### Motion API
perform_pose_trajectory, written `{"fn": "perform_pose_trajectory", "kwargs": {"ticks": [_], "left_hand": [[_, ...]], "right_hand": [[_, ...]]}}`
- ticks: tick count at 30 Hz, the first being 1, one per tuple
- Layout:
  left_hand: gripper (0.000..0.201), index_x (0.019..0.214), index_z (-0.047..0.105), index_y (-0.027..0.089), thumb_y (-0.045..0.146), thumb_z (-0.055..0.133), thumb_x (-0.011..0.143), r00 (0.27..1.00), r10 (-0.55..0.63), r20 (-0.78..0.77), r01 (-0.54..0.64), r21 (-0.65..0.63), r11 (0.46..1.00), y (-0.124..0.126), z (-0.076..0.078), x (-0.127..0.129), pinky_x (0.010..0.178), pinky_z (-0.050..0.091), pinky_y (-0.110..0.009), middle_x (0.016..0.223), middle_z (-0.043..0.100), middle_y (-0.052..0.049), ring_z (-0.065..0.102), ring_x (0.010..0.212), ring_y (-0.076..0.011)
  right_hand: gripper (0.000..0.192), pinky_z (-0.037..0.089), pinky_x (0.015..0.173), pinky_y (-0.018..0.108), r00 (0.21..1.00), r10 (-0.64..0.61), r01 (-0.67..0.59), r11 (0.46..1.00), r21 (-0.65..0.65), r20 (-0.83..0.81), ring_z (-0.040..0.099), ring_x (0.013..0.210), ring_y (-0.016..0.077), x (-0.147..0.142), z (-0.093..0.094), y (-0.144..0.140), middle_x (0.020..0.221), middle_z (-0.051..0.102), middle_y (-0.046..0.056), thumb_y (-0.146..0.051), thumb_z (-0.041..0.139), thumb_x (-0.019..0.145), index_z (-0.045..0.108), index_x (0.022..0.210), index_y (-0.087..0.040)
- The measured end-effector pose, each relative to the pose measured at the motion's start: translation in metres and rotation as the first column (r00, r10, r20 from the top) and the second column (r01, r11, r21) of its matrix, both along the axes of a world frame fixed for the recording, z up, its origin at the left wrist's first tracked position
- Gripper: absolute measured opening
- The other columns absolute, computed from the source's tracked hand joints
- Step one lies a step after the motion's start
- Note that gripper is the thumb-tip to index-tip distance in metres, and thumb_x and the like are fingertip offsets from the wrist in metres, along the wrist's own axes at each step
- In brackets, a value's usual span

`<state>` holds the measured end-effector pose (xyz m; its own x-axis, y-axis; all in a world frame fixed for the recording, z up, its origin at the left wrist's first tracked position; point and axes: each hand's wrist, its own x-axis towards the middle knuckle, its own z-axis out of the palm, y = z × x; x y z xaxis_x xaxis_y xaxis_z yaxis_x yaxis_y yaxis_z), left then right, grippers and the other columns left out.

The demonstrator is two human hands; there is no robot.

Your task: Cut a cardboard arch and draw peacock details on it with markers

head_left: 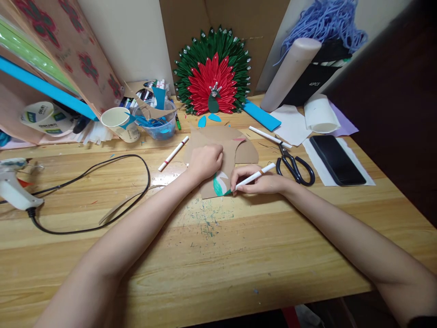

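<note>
Right now the right hand [259,183] pinches a marker [254,176], tip on the cardboard [218,146] mid-table; the left hand [205,160] lies loosely curled, pressing it flat. If that hand slips, the cardboard could shift and smear green.

Both bare forearms reach forward and converge near the middle. The left hand [205,160] lies palm down, fingers loosely curled, pressing flat. The right hand [259,182] sits just beside it, knuckles up, thumb and fingers pinched in a writing grip, wrist low and turned inward
</note>
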<state>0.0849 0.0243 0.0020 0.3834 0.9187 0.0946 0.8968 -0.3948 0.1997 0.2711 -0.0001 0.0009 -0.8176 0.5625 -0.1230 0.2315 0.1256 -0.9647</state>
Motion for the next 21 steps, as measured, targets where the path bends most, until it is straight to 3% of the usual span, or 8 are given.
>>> {"fn": "perform_pose_trajectory", "kwargs": {"ticks": [14, 21], "left_hand": [[0.029, 0.085, 0.061, 0.019, 0.021, 0.033, 0.086, 1.000, 0.003, -0.001, -0.003, -0.016, 1.000, -0.0004, 0.0016, 0.0004, 0.061, 0.036, -0.031, 0.090, 0.068, -0.009, 0.061, 0.082, -0.0230], [0.030, 0.086, 0.062, 0.019, 0.022, 0.032, 0.087, 1.000, 0.014, -0.015, -0.015, -0.032, 0.999, -0.0005, 0.0026, 0.0010, 0.064, 0.037, -0.031, 0.093, 0.068, -0.009, 0.061, 0.084, -0.0223]], "right_hand": [[0.013, 0.048, 0.065, 0.024, 0.998, 0.037, -0.047, 0.981, 0.186, 0.060, 0.063, 0.079, 0.0133, -0.0009, 0.0062, -0.0004, 0.086, 0.069, 0.005, -0.018, 0.060, 0.078, 0.069, 0.087, -0.017], [0.017, 0.048, 0.071, 0.026, 0.996, 0.069, -0.081, 0.974, 0.214, 0.063, 0.062, 0.084, 0.0141, 0.0008, 0.0035, 0.0019, 0.091, 0.069, 0.005, -0.022, 0.059, 0.081, 0.070, 0.093, -0.018]]}}
